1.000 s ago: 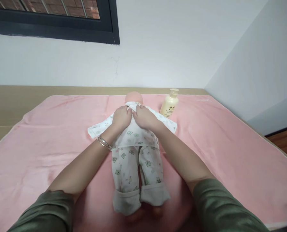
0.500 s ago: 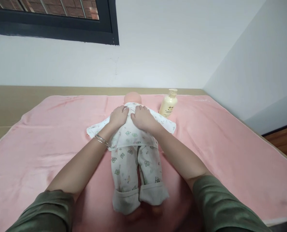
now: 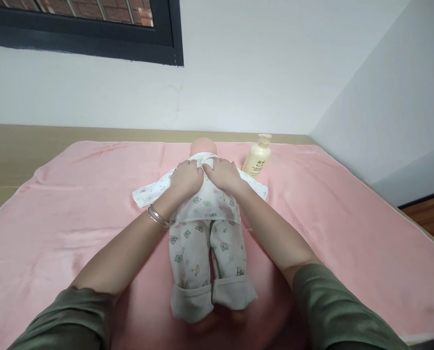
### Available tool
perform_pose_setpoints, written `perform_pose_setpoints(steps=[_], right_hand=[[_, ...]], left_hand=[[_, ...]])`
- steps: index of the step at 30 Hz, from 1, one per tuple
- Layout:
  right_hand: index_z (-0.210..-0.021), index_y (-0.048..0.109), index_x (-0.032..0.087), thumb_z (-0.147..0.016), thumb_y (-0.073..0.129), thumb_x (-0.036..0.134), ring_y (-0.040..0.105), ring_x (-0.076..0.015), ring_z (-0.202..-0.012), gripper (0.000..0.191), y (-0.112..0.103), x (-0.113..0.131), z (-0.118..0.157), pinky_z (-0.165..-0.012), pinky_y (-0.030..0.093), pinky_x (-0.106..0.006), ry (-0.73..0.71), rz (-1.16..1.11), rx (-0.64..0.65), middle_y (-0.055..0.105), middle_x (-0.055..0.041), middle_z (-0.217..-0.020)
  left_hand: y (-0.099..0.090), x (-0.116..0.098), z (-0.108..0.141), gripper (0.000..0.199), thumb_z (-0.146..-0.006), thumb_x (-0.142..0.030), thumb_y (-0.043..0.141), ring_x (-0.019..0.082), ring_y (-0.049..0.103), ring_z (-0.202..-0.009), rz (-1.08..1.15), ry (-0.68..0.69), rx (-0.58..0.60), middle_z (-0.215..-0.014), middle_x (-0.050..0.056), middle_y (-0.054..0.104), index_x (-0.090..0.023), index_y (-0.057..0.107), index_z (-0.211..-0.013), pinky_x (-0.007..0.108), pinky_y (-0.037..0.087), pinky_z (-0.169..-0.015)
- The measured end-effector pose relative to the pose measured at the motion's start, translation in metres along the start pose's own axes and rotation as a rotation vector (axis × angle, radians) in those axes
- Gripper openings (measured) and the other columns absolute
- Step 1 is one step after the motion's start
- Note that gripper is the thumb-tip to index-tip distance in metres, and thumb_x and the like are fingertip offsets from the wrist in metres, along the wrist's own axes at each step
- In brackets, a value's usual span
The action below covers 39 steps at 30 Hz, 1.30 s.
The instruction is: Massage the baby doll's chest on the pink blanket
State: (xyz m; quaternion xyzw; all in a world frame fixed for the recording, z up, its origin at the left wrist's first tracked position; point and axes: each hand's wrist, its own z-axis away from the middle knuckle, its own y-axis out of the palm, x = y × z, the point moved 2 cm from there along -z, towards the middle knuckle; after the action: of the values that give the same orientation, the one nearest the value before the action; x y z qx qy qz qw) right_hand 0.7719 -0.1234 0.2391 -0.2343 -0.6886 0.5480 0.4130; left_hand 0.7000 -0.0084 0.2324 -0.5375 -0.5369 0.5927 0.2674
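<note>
A baby doll lies on a pink blanket (image 3: 93, 218), its bald head (image 3: 203, 146) toward the wall, no face showing. It wears a white printed shirt (image 3: 206, 209) with sleeves spread sideways, and matching trousers (image 3: 191, 257) with turned-up cuffs. My left hand (image 3: 186, 180), a silver bangle (image 3: 157, 216) at its wrist, curls over the upper part of the shirt. Beside it, my right hand (image 3: 223, 176) curls over the shirt too, thumb toward the middle. Both hands look closed on the cloth below the collar; their fingertips are largely hidden.
A pale yellow pump bottle (image 3: 256, 159) stands on the blanket right of the doll's head, close to the right sleeve. Beyond the blanket runs the tan surface edge (image 3: 30, 141), meeting a white wall (image 3: 239, 87) with a dark-framed window (image 3: 129, 46).
My hands were flatter and farther apart on the shirt; now they are closer together, more curled and bunched near the collar. The view has shifted slightly. The doll and bottle stay in place.
</note>
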Motion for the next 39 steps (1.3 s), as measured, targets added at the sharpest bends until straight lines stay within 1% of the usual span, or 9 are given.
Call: perform_pose_setpoints(steps=[3, 6, 13, 16, 19, 23, 27, 32, 39], right_hand=[[-0.142, 0.047, 0.002, -0.103, 0.030, 0.047, 0.042, -0.0387, -0.140, 0.062, 0.000, 0.015, 0.014, -0.114, 0.029, -0.054, -0.001, 0.078, 0.017, 0.050, -0.0248, -0.149], [-0.142, 0.047, 0.000, -0.103, 0.031, 0.042, 0.044, -0.0380, -0.138, 0.059, -0.002, 0.021, 0.020, -0.115, 0.029, -0.053, -0.018, 0.115, 0.037, 0.051, -0.0257, -0.148], [-0.130, 0.061, 0.012, -0.101, 0.030, 0.054, 0.056, -0.0355, -0.128, 0.060, -0.002, -0.005, -0.006, -0.116, 0.025, -0.055, -0.013, -0.061, 0.078, 0.064, -0.0184, -0.136], [-0.128, 0.062, 0.015, -0.101, 0.030, 0.056, 0.058, -0.0346, -0.127, 0.059, -0.002, -0.011, -0.011, -0.117, 0.021, -0.057, -0.014, -0.093, 0.093, 0.067, -0.0161, -0.134], [-0.129, 0.060, 0.012, -0.102, 0.031, 0.057, 0.054, -0.0352, -0.130, 0.060, -0.001, -0.004, -0.005, -0.117, 0.021, -0.058, -0.035, -0.014, 0.045, 0.064, -0.0189, -0.136], [-0.132, 0.055, 0.005, -0.105, 0.030, 0.047, 0.054, -0.0362, -0.128, 0.056, 0.002, 0.022, 0.015, -0.111, 0.033, -0.053, 0.016, 0.150, -0.061, 0.062, -0.0244, -0.134], [-0.135, 0.052, 0.004, -0.104, 0.033, 0.035, 0.051, -0.0374, -0.129, 0.048, 0.004, 0.038, 0.029, -0.106, 0.040, -0.051, 0.059, 0.187, -0.117, 0.058, -0.0264, -0.137], [-0.134, 0.055, 0.009, -0.102, 0.034, 0.044, 0.051, -0.0360, -0.130, 0.052, 0.001, 0.020, 0.011, -0.108, 0.039, -0.051, 0.001, 0.018, -0.047, 0.059, -0.0207, -0.140], [-0.128, 0.061, 0.012, -0.100, 0.036, 0.048, 0.058, -0.0341, -0.125, 0.052, 0.008, 0.003, -0.005, -0.111, 0.034, -0.049, 0.024, -0.032, -0.098, 0.067, -0.0175, -0.131]], left_hand=[[0.002, 0.021, -0.019, 0.054, -0.099, -0.044, 0.025, 0.034, 0.063, -0.116, 0.112, -0.071, 0.084, -0.125, 0.022, 0.068, -0.012, 0.066, -0.112, 0.047, 0.047, -0.101], [0.004, 0.031, -0.026, 0.064, -0.099, -0.053, 0.020, 0.034, 0.064, -0.115, 0.152, -0.102, 0.116, -0.125, 0.022, 0.069, -0.011, 0.067, -0.113, 0.046, 0.048, -0.099], [0.002, -0.006, 0.004, 0.051, -0.100, -0.030, 0.025, 0.035, 0.059, -0.125, -0.209, 0.064, -0.052, -0.125, 0.025, 0.066, -0.002, 0.061, -0.125, 0.054, 0.024, -0.121], [0.002, -0.015, 0.010, 0.048, -0.096, -0.021, 0.031, 0.035, 0.056, -0.129, -0.207, 0.075, -0.085, -0.130, 0.026, 0.063, 0.001, 0.060, -0.127, 0.047, 0.033, -0.116], [0.002, -0.006, 0.002, 0.048, -0.096, -0.026, 0.030, 0.035, 0.058, -0.124, -0.092, 0.003, -0.033, -0.126, 0.026, 0.065, -0.002, 0.063, -0.120, 0.045, 0.043, -0.106], [0.003, 0.013, -0.013, 0.056, -0.097, -0.043, 0.028, 0.037, 0.063, -0.117, 0.071, -0.129, 0.056, -0.121, 0.023, 0.069, -0.009, 0.066, -0.118, 0.047, 0.048, -0.098], [0.003, 0.019, -0.017, 0.060, -0.095, -0.051, 0.028, 0.038, 0.062, -0.118, 0.117, -0.193, 0.050, -0.122, 0.022, 0.069, -0.011, 0.067, -0.118, 0.048, 0.047, -0.097], [0.005, 0.017, -0.014, 0.062, -0.095, -0.053, 0.027, 0.039, 0.060, -0.122, 0.107, -0.185, 0.020, -0.125, 0.022, 0.068, -0.011, 0.065, -0.121, 0.051, 0.045, -0.101], [0.007, 0.018, -0.016, 0.060, -0.096, -0.053, 0.026, 0.038, 0.059, -0.123, 0.097, -0.183, 0.018, -0.128, 0.020, 0.067, -0.014, 0.064, -0.122, 0.050, 0.044, -0.103]])
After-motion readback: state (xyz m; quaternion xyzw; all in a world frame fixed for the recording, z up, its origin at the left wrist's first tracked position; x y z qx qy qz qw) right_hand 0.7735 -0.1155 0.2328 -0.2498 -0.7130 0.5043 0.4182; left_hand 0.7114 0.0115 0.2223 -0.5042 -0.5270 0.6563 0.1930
